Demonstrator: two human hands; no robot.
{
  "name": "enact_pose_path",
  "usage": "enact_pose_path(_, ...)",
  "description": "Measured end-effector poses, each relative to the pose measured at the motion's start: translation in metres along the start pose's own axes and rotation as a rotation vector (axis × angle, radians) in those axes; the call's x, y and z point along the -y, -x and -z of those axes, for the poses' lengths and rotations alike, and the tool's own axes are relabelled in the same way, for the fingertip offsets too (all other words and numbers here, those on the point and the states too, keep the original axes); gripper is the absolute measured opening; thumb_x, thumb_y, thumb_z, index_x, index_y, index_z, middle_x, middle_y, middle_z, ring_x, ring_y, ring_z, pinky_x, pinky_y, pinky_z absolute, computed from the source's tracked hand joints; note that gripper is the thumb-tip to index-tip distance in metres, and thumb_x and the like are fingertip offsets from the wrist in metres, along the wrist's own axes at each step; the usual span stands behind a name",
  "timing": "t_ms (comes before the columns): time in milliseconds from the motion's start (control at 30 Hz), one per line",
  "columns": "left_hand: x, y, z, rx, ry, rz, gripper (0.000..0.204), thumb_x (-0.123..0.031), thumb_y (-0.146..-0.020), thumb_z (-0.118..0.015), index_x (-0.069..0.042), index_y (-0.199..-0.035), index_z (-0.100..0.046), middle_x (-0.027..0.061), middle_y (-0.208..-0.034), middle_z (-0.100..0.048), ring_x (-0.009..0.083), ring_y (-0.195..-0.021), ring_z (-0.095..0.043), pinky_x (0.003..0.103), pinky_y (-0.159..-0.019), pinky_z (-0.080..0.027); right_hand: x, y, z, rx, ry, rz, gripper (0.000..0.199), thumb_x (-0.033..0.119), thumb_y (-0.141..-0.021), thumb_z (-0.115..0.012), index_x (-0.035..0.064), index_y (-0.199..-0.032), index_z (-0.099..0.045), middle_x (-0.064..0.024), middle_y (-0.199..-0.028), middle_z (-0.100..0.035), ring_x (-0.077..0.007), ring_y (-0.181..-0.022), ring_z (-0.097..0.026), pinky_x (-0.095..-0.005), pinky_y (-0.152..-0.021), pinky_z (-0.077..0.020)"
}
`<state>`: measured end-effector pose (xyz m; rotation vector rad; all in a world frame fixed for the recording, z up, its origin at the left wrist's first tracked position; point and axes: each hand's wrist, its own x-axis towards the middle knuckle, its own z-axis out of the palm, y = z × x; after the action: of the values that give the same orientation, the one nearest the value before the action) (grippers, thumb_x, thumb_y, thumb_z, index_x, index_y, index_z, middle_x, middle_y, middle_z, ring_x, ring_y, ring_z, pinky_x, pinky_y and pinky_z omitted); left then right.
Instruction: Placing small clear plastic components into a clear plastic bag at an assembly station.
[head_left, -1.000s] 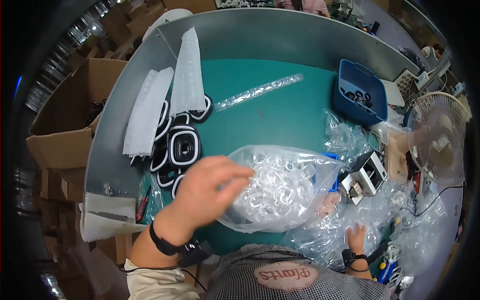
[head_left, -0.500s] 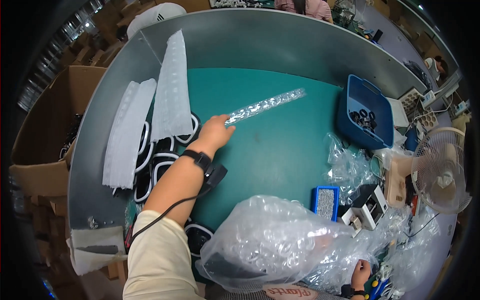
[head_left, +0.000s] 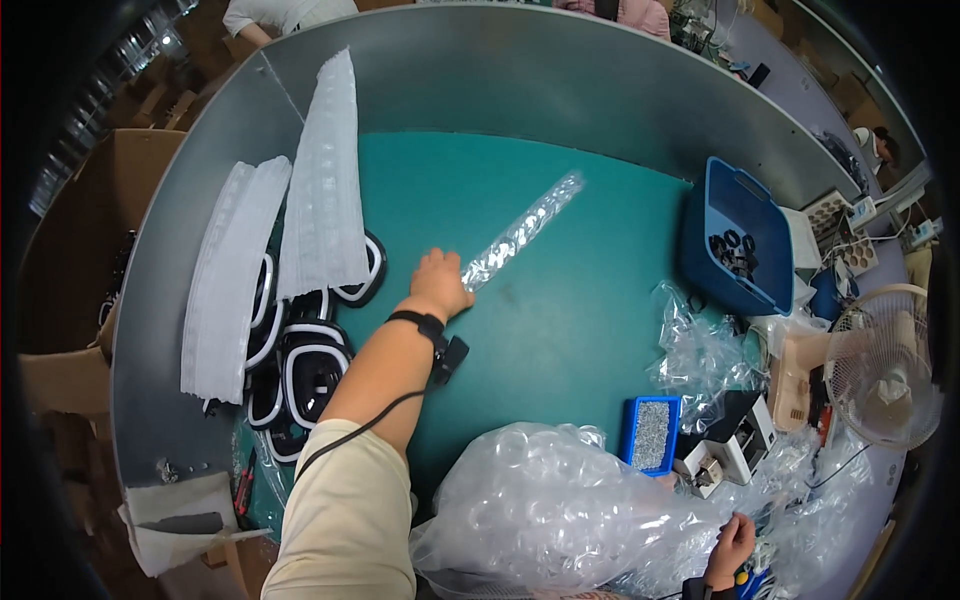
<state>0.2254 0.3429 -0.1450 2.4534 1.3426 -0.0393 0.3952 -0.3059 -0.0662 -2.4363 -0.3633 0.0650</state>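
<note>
Nearest, at the lower right edge: my right hand (head_left: 730,552), wrist cut off by the frame, fingers curled beside the narrow end of a bag; whether they pinch its film I cannot tell. Lower middle: one large plastic bag (head_left: 550,500), clear, bulging, its many rounded contents blurred by the film, its base partly out of frame. Lower left of centre: my cream sleeve (head_left: 345,515), covering whatever lies beneath. Right of the bag: one blue tray (head_left: 629,430) of small grey bits, too fine to make out singly. Centre: my left hand (head_left: 440,285), back upward, closed on the near end of one clear strip (head_left: 520,235), which slants toward upper centre; its gripped end and my fingertips are largely hidden. Left: black pieces with white rims (head_left: 310,375), overlapping, number uncertain, partly covered by two long white wraps (head_left: 325,185). Upper right: one blue bin (head_left: 735,290) with small black parts, heaped and indistinct. Farthest, top edge: one grey partition (head_left: 520,60); beyond it, a person in pink (head_left: 645,15), cropped by the frame.
</note>
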Motion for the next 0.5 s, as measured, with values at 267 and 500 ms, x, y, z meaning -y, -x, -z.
enact_pose_path(267, -0.012, 0.093, 0.111, -0.236, 0.048, -0.185, 0.033, -0.016, -0.081, -0.067, -0.004, -0.106, -0.049, 0.0198, -0.099, -0.066, 0.0398, -0.088, -0.064, 0.048, -0.077, -0.051, 0.110, -0.007, 0.019, -0.083, -0.402, 0.248, 0.013, 0.010, -0.097, -0.052, 0.0009, -0.102, -0.060, -0.0014, -0.074, -0.052, -0.0076, -0.061, -0.048, -0.0215, -0.057, -0.0405)
enact_pose_path(500, -0.049, 0.238, 0.244, -0.528, 0.190, -0.460, 0.026, -0.014, -0.081, -0.068, -0.007, -0.097, -0.049, 0.0153, -0.083, -0.064, 0.0394, -0.075, -0.062, 0.046, -0.064, -0.049, 0.226, 0.017, 0.054, 0.323, -0.672, 0.493, 0.017, -0.005, -0.086, -0.054, -0.0033, -0.101, -0.062, -0.0085, -0.080, -0.060, -0.0140, -0.068, -0.060, -0.0245, -0.063, -0.0474)
